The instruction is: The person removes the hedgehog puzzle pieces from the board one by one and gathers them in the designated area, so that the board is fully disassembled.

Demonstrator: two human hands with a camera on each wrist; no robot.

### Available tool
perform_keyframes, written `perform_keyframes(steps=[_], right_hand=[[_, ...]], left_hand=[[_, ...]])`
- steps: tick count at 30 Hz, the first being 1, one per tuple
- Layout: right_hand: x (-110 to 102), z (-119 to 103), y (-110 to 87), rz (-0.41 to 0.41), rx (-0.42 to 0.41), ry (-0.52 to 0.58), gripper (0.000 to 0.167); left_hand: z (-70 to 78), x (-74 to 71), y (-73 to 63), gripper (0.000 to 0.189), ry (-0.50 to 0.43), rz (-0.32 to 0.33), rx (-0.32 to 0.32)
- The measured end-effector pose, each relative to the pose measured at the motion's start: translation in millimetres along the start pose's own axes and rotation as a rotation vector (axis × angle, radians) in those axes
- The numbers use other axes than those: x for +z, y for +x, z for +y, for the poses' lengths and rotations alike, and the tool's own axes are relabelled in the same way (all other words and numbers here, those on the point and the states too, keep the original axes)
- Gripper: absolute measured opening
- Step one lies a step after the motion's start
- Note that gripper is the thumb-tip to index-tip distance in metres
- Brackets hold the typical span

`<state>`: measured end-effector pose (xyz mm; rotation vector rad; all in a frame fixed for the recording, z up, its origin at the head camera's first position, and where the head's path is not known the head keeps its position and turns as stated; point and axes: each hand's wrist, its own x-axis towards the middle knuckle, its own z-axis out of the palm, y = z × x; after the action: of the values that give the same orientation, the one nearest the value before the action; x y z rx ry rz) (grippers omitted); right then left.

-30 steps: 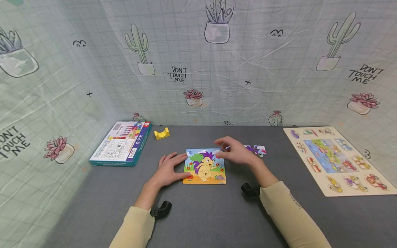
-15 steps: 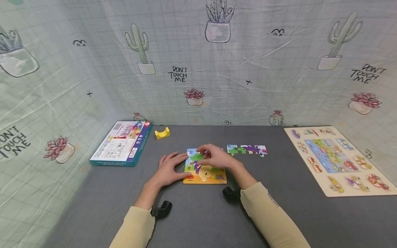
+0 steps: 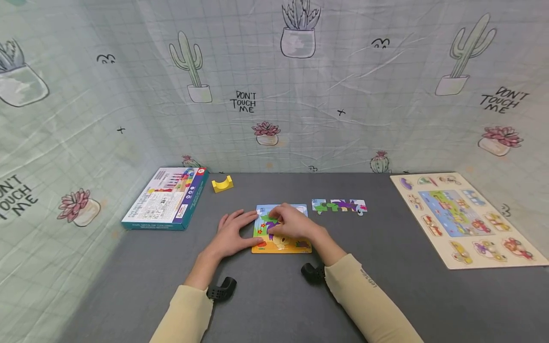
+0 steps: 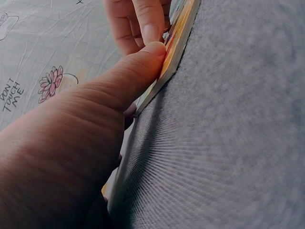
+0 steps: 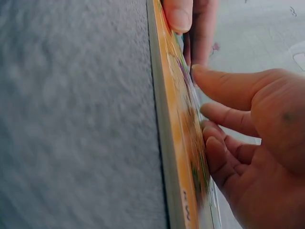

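Note:
A jigsaw puzzle point(image 3: 260, 228) with a hedgehog picture lies flat in its tray in front of me. My left hand point(image 3: 231, 237) rests along the tray's left side, thumb on the lower left part and fingers stretched toward the upper left corner. In the left wrist view, the left thumb point(image 4: 138, 71) presses on the orange border. Bent over the middle of the picture is my right hand point(image 3: 293, 223), its fingertips point(image 5: 212, 143) right at the puzzle's surface. A gap shows between right thumb and forefinger. The right hand hides much of the hedgehog.
Several puzzle pieces point(image 3: 339, 206) lie in a row behind and right of the tray. A yellow arched block point(image 3: 223, 185) and a flat box point(image 3: 165, 200) are at the back left. A wooden puzzle board point(image 3: 437, 247) lies at the right.
My right hand has moved left from the puzzle's upper right corner to over its middle, uncovering more of the loose pieces. My left hand has stayed in place.

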<state>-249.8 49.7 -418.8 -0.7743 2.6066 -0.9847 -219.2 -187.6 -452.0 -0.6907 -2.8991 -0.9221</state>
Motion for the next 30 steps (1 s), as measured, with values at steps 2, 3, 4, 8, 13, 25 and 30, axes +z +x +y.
perform_keyframes(steps=[2,3,4,8,13,25,30], right_hand=[[1.8,-1.9,-0.7,0.003,0.019,-0.009,0.04],[2.5,-2.4,-0.9,0.005,0.026,-0.015,0.04],[3.3,-3.0,-1.1,0.006,0.032,-0.022,0.04],[5.4,-5.4,-1.4,0.014,0.053,-0.058,0.042],[7.4,-9.0,-1.5,0.019,0.066,-0.1,0.041],[10.8,-9.4,-0.3,0.064,0.044,-0.107,0.038],[9.2,-9.0,-0.6,0.087,0.034,-0.024,0.029]], left_hand=[[0.4,-0.5,0.2,0.072,0.005,-0.006,-0.003],[0.8,-0.7,0.3,0.072,0.006,-0.009,-0.006],[1.1,-0.7,0.6,0.073,0.007,-0.011,-0.009],[2.1,-0.5,1.3,0.073,0.013,-0.017,-0.019],[1.9,-0.5,1.1,0.072,0.011,-0.007,-0.029],[2.3,-0.3,-0.1,0.074,0.027,-0.003,-0.016],[1.8,0.2,0.6,0.074,0.023,-0.007,-0.024]])
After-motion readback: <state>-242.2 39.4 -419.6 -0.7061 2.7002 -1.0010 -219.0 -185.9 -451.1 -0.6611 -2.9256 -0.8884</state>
